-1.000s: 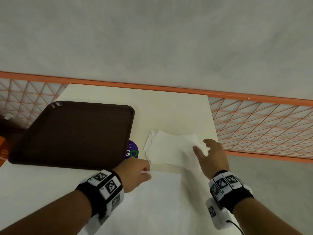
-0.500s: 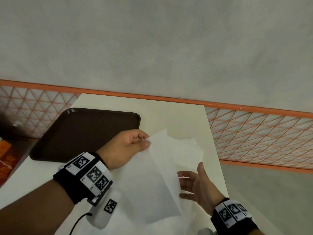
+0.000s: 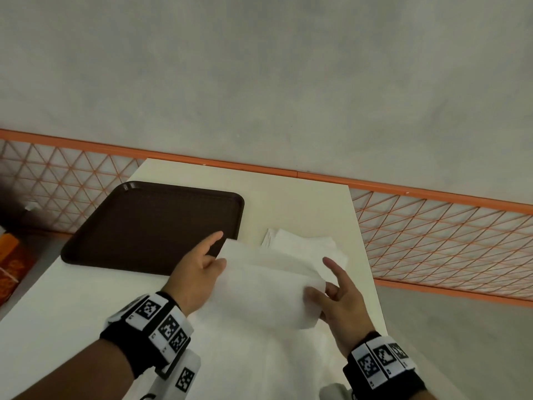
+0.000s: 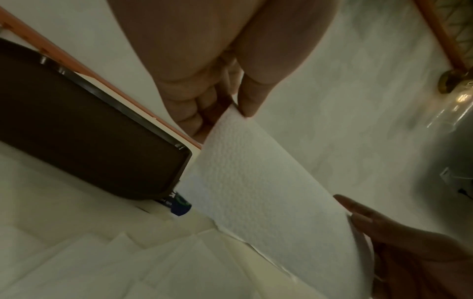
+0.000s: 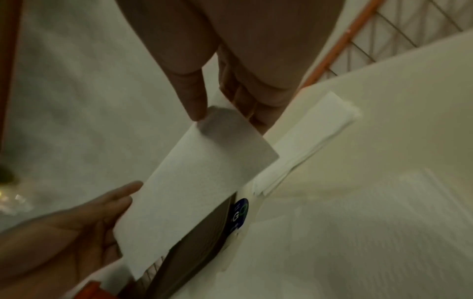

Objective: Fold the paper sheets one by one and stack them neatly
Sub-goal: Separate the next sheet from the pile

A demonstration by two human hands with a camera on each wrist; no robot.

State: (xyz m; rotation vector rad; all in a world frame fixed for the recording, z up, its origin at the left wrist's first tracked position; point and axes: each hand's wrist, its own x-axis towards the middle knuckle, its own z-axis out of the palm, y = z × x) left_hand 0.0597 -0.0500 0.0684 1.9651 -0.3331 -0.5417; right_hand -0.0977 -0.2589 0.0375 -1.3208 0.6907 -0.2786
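The paper towel sheet point(image 3: 268, 287) hangs in the air between both hands, above the near part of the table point(image 3: 300, 203). The left hand point(image 3: 196, 272) pinches its far-left corner between thumb and fingers, with the index finger pointing free toward 1 o'clock over the brown tray point(image 3: 150, 223). The right hand point(image 3: 340, 301) pinches the right edge, thumb on top, index finger sticking out loose. The sheet's long axis runs from 10 o'clock to 4 o'clock between the two grips, sagging a little in the middle.

The stack of folded sheets point(image 3: 311, 249) lies on the table at 12 o'clock from the held sheet, just beyond it and nearer the right hand. More unfolded sheets point(image 3: 259, 365) lie flat beneath, at 6 o'clock.

Half a second ago only the left hand held the sheet, raised by one corner so it hung steeply, while the right hand waited open underneath. Now the right hand has closed on the opposite edge and the sheet is spread nearly level, likely ready for a fold.
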